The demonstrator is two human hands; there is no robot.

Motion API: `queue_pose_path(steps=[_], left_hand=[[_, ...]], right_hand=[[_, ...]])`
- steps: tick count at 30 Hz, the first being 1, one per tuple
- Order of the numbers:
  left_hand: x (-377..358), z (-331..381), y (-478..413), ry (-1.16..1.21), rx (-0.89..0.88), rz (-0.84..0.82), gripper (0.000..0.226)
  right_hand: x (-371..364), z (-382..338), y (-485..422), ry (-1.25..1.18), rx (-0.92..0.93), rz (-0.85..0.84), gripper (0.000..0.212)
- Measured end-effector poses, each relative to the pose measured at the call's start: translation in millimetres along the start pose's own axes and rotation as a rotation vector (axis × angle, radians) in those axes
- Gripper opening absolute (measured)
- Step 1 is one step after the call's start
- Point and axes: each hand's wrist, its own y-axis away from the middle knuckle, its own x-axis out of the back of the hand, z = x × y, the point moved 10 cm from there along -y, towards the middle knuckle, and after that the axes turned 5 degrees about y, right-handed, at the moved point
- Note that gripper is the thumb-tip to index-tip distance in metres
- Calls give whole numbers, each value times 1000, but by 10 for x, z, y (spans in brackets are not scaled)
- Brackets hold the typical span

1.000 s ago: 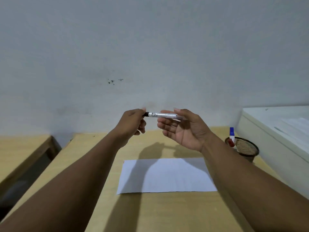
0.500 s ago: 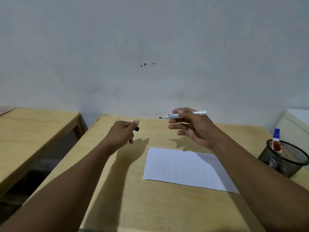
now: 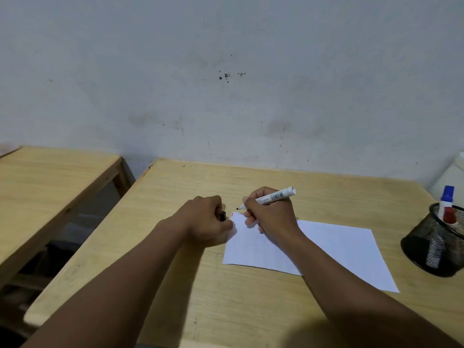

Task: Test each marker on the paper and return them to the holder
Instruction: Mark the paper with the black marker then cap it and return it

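a: starting with the big things, where does the table (image 3: 226,297) sit?
b: under the paper (image 3: 346,247), which lies flat on it. a second table (image 3: 50,177) stands left of the paper, apart.
a: and the holder (image 3: 434,247)?
b: black mesh, right of the paper, with a blue-capped marker (image 3: 448,197) and a red-capped one (image 3: 449,216) upright inside.
a: the hands?
b: the right hand (image 3: 271,214) rests on the paper's far left part, fingers closed around a white marker (image 3: 271,197), its black tip just above the paper's far left corner. the left hand (image 3: 206,219) presses that corner's edge, curled around a black cap (image 3: 223,216).
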Motion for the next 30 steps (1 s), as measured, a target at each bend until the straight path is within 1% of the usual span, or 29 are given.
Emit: queue_pose_path(steps=[1,3,5,13,19,22,24,27,30], left_hand=[[-12,-9,-4,31,14,-28,37],[-30,-9,6,75,26,-69,53],[-55,5,26,82,28,-98,64],[-47,47,34,96,47,-133,68],[-30,58,50,145,55,-130,63],[1,4,52,248,83,-118,57],[36,-63,46,358,93,-100,44],[111,-144,56,508,79,-34,20],[211,-133,86,663,90,29,11]], right_hand=[[-23,40,-5,5,-3,-5,11],[-62,89,-21,2,3,-22,13],[-85,103,-32,26,14,-37,14],[-94,111,-38,97,46,-39,17],[-120,121,-39,94,33,-62,18],[-126,106,-35,54,11,-80,13],[-79,67,-38,18,-12,-55,11],[59,26,-50,-117,-86,7,9],[261,-70,-56,-257,-135,59,8]])
